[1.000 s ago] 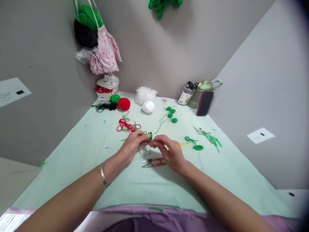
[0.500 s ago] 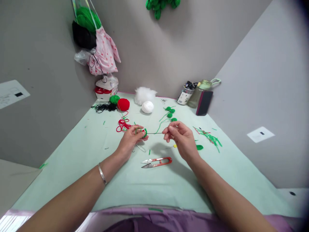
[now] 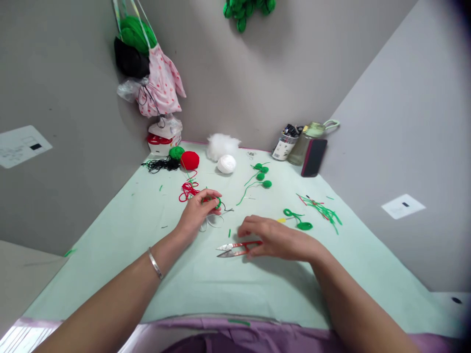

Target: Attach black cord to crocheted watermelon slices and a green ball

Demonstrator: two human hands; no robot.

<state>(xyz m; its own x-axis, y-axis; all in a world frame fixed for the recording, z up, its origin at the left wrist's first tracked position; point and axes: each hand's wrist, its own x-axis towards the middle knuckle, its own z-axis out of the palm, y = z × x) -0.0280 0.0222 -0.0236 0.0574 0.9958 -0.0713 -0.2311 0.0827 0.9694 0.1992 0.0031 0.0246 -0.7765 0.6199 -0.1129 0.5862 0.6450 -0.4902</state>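
My left hand (image 3: 198, 214) pinches a small green and red yarn piece (image 3: 218, 202), mostly covered by its fingers. A short dark thread (image 3: 228, 210) trails from the piece to the right. My right hand (image 3: 277, 239) is over the orange-handled thread snips (image 3: 232, 253), which lie on the table with blades pointing left. Its thumb and fingers are apart, on either side of the handle; whether they touch it I cannot tell. A loose white strand (image 3: 210, 225) lies below my left hand. Red yarn (image 3: 187, 192) lies tangled just beyond it.
Red (image 3: 190, 161) and white yarn balls (image 3: 226, 164) stand at the back near fluffy stuffing (image 3: 222, 146). Green leaf-like pieces (image 3: 267, 184) lie right of centre, yarn scraps (image 3: 324, 212) farther right. A pen holder (image 3: 283, 148), bottle (image 3: 298, 153) and phone (image 3: 314, 158) stand back right.
My right hand has let go of the dark thread it held taut and moved down to the snips. My left hand stays nearly in place, still holding the yarn piece.
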